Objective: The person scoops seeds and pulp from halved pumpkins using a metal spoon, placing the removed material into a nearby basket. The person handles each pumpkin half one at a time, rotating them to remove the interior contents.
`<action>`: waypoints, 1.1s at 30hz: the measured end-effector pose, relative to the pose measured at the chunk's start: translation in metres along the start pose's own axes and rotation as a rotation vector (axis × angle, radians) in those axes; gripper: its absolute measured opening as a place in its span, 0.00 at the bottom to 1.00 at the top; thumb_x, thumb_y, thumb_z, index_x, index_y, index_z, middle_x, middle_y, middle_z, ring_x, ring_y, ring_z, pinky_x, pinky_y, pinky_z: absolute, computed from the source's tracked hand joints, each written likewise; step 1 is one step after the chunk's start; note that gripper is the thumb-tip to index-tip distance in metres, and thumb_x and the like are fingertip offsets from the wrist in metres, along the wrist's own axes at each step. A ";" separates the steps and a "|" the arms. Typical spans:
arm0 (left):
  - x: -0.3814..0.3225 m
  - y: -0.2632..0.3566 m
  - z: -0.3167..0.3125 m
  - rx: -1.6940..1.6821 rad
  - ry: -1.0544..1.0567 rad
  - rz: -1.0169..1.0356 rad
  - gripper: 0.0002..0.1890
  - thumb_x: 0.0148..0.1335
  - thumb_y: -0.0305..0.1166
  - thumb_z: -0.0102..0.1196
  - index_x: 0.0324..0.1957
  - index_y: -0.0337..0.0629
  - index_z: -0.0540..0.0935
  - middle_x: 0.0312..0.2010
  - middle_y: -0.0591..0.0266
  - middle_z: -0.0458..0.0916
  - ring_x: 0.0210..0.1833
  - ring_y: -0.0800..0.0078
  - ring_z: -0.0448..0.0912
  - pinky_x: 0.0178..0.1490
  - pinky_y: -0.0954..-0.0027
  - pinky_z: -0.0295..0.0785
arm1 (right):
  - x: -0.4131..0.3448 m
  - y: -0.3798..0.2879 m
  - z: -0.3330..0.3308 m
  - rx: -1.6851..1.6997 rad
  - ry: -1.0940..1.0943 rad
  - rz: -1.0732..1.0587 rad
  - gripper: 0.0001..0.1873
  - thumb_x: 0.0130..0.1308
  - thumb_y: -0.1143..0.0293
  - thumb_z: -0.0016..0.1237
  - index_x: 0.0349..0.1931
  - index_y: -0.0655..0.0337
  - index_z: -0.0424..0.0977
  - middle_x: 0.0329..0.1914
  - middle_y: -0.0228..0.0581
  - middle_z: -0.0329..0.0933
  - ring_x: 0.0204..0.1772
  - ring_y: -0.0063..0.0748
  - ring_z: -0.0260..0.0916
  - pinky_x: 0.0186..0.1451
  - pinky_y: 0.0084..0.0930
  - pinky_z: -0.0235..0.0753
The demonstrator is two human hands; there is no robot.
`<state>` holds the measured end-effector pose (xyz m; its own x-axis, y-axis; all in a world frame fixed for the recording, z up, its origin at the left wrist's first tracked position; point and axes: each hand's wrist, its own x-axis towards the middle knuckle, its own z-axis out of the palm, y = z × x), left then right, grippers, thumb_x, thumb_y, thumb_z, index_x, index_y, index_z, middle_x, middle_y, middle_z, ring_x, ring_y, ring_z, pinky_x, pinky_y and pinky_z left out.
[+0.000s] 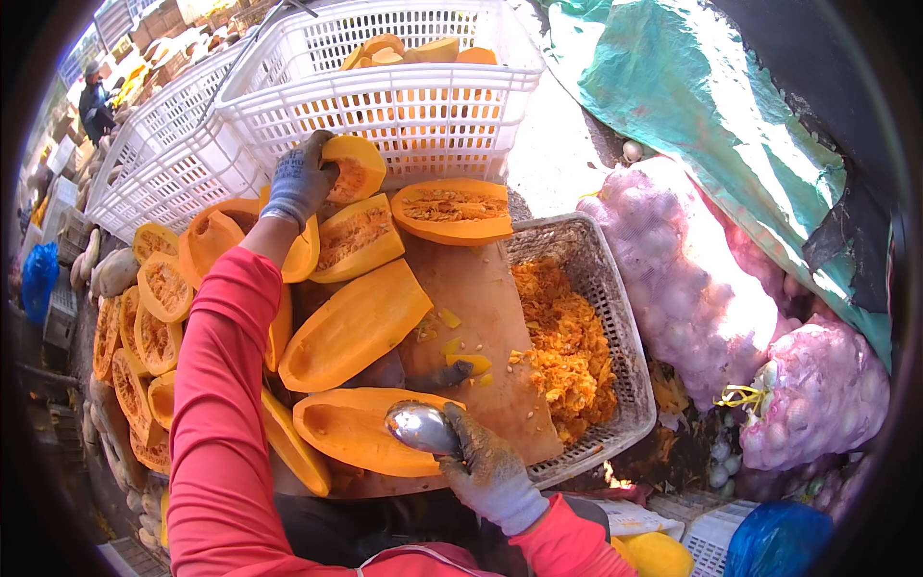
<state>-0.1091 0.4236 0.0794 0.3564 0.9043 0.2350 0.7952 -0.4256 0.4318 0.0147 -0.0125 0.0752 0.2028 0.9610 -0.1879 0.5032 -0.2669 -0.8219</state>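
Observation:
My left hand (301, 177), in a grey work glove, grips a short cut piece of orange squash (353, 170) with seeds in its hollow, beside the white plastic crate. Gloved and soiled with pulp, my right hand (479, 454) holds a metal spoon (420, 427) over a scooped-out squash half (360, 433). Another hollowed half (353, 324) lies above it on the board (472, 288). Two seeded pieces, a squash half (454, 209) and a shorter chunk (358, 241), rest near the board's far edge. A dark-handled tool (443, 376), partly hidden, lies among yellow scraps.
Right of the board, a dirty plastic basket (634, 375) holds scooped pulp. A white crate (382, 79) with squash pieces stands ahead. Cut squash (155, 339) is piled at left. Net sacks of onion-like bulbs (678, 274) and a green tarp (714, 122) lie right. A person (95, 104) sits far left.

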 end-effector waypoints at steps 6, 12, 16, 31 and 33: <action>-0.025 0.064 -0.085 -0.195 -0.156 0.301 0.20 0.56 0.29 0.59 0.53 0.44 0.80 0.46 0.45 0.85 0.51 0.47 0.83 0.55 0.58 0.77 | 0.011 0.002 -0.011 0.156 0.333 -0.166 0.28 0.66 0.77 0.54 0.67 0.69 0.66 0.55 0.55 0.79 0.56 0.43 0.80 0.59 0.34 0.78; -0.148 0.119 -0.111 0.069 -0.546 0.818 0.20 0.51 0.25 0.62 0.49 0.45 0.81 0.41 0.56 0.84 0.46 0.51 0.83 0.50 0.57 0.78 | 0.020 0.001 -0.005 1.010 0.285 0.066 0.22 0.73 0.73 0.53 0.65 0.64 0.69 0.52 0.36 0.79 0.51 0.20 0.74 0.54 0.19 0.76; -0.256 0.131 -0.095 0.131 -0.857 0.930 0.15 0.56 0.30 0.59 0.47 0.47 0.79 0.36 0.56 0.82 0.42 0.52 0.84 0.42 0.54 0.79 | -0.005 0.017 0.030 1.070 0.087 0.330 0.19 0.75 0.68 0.52 0.63 0.63 0.71 0.53 0.35 0.78 0.50 0.22 0.73 0.54 0.20 0.75; -0.409 0.086 -0.049 0.287 -0.248 0.873 0.13 0.56 0.38 0.59 0.44 0.53 0.86 0.51 0.58 0.81 0.61 0.54 0.76 0.70 0.51 0.67 | -0.082 0.053 0.146 1.106 0.142 0.607 0.20 0.78 0.60 0.48 0.64 0.58 0.72 0.48 0.35 0.78 0.36 0.24 0.72 0.37 0.22 0.74; -0.427 0.081 -0.044 0.324 -0.136 0.393 0.31 0.55 0.41 0.64 0.63 0.54 0.76 0.65 0.48 0.71 0.69 0.48 0.68 0.75 0.49 0.60 | -0.075 0.062 0.153 1.107 0.115 0.512 0.20 0.77 0.59 0.48 0.64 0.55 0.72 0.40 0.33 0.77 0.29 0.24 0.67 0.30 0.23 0.69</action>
<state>-0.2184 0.0021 0.0520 0.7016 0.6838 0.2005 0.6919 -0.7210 0.0376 -0.0976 -0.0902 -0.0434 0.2691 0.7362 -0.6209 -0.6307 -0.3525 -0.6913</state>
